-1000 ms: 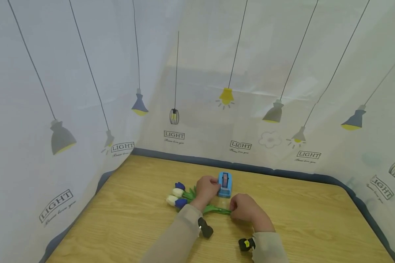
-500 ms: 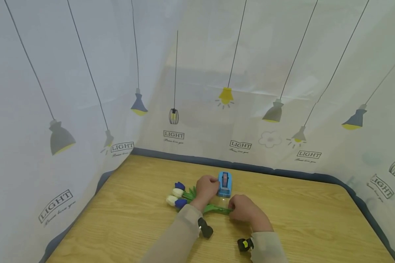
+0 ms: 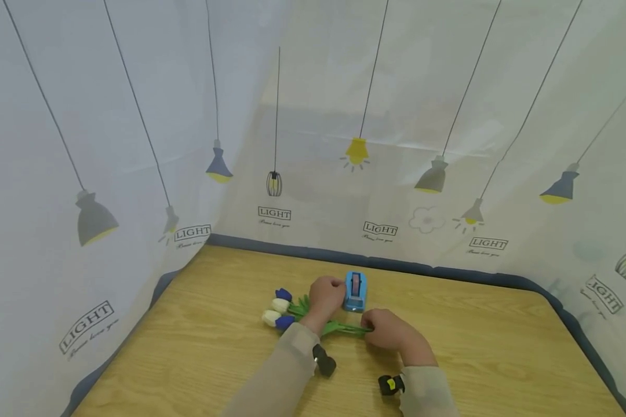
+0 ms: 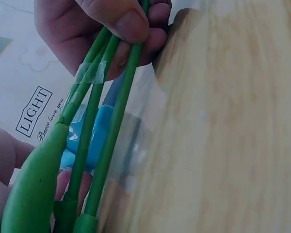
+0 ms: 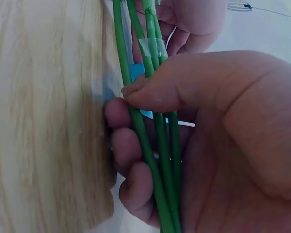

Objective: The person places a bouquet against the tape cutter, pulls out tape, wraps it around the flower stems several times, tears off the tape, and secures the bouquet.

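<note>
Several green stems [image 5: 143, 137] cross the right hand [image 3: 390, 329], fingers gripping them; whether the left hand [image 3: 326, 297] grips anything is unclear.

Even, rather dim light fills the head view, bluish on the left of the printed backdrop [image 3: 318, 104], greyer on the right. Faint, soft-edged shadows lie on the worktop [image 3: 527, 341] near the sleeves [image 3: 276, 376]. Both wrist views look hazy, the wood grain blurred; clear tape [image 4: 87, 73] on the stems [image 4: 115, 121] catches a pale gleam.
</note>
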The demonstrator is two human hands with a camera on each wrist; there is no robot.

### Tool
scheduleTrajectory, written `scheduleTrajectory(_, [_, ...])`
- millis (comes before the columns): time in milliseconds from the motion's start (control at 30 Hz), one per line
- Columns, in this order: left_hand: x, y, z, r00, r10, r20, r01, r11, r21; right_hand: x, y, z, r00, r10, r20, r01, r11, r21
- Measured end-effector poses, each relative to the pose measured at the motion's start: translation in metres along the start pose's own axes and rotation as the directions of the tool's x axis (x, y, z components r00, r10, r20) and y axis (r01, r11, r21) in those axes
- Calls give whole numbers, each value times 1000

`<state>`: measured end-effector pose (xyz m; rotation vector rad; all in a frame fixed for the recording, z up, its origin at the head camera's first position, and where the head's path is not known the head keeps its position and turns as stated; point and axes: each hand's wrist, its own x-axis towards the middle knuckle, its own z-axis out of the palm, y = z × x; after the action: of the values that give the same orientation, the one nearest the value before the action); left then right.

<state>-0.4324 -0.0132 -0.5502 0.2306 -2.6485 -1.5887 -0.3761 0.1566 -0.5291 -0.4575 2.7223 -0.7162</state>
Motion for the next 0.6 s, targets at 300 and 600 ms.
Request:
scheduleTrajectory(300, [2,-1,-4,1000,-1,-3,1,999,-33,-3,-1,-2,997,-53,64,51,998,44])
scheduleTrajectory(600, [1,11,-11,996,70,-56,-74,995,-68,-2,14,-14,983,-167,73,148,965,219])
